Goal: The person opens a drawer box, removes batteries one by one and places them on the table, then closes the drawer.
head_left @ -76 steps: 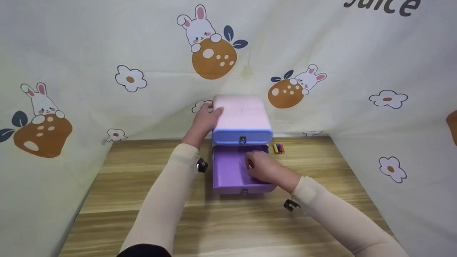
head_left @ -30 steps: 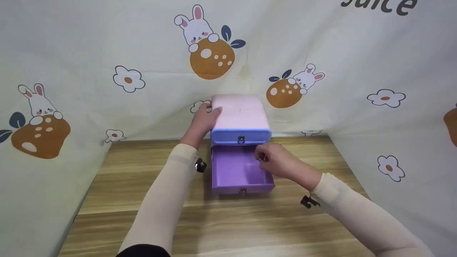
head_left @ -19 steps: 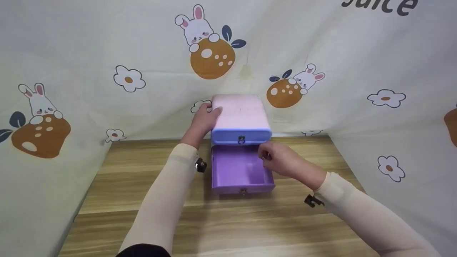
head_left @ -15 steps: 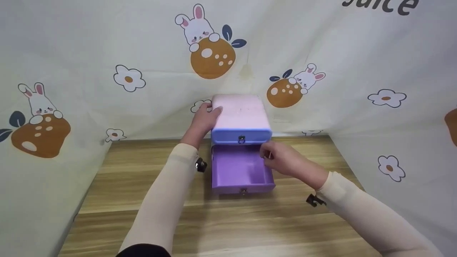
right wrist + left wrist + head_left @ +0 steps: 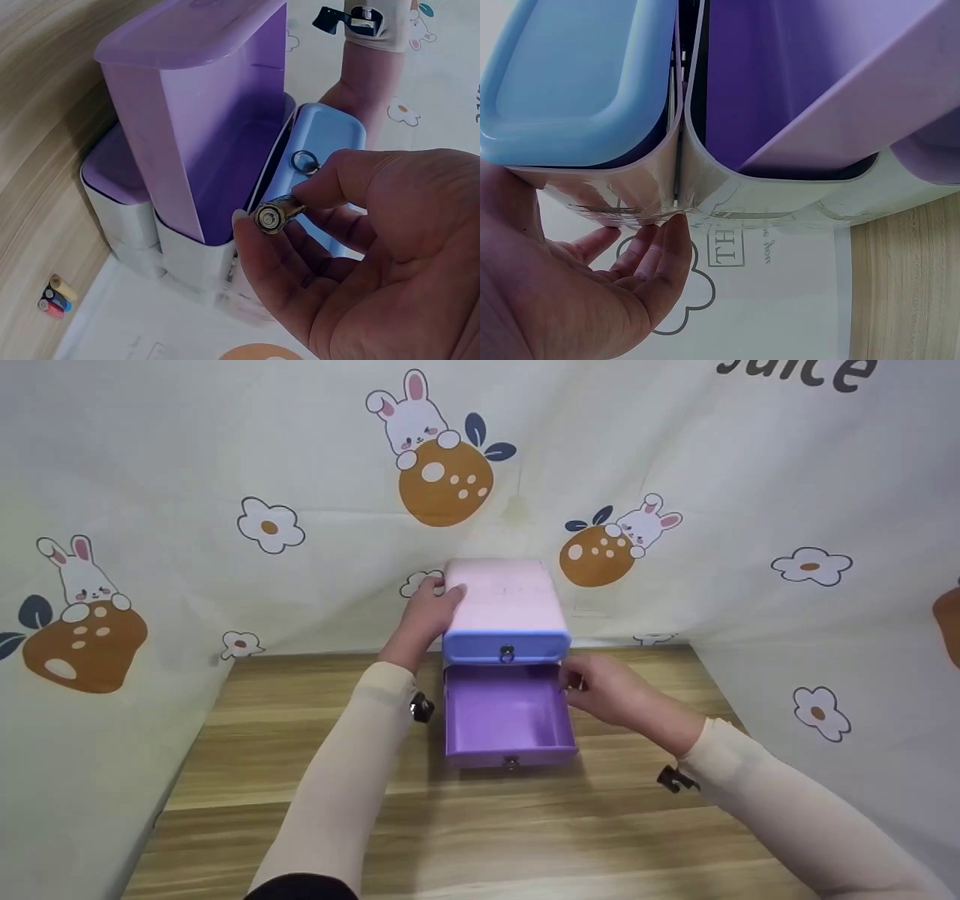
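Note:
A small pink-topped drawer cabinet (image 5: 501,596) stands against the back cloth. Its blue upper drawer (image 5: 507,648) is closed, while the purple lower drawer (image 5: 502,712) is pulled out. My left hand (image 5: 430,611) rests on the cabinet's left upper edge, thumb on top; in the left wrist view its fingertips (image 5: 676,225) touch the side wall. At the right edge of the purple drawer is my right hand (image 5: 611,690). Between thumb and index finger it pinches a battery (image 5: 274,215), seen end-on in the right wrist view; the head view hides it.
Several coloured batteries (image 5: 56,296) stand together on the wooden table beside the cabinet, hidden behind the right hand in the head view. Another purple drawer (image 5: 120,169) sits closed below the pulled-out one. A rabbit-print cloth (image 5: 315,450) hangs behind and at both sides.
My right hand has moved from inside the purple drawer to the right, over its right edge, covering the batteries in the head view. The left hand and the cabinet stay put.

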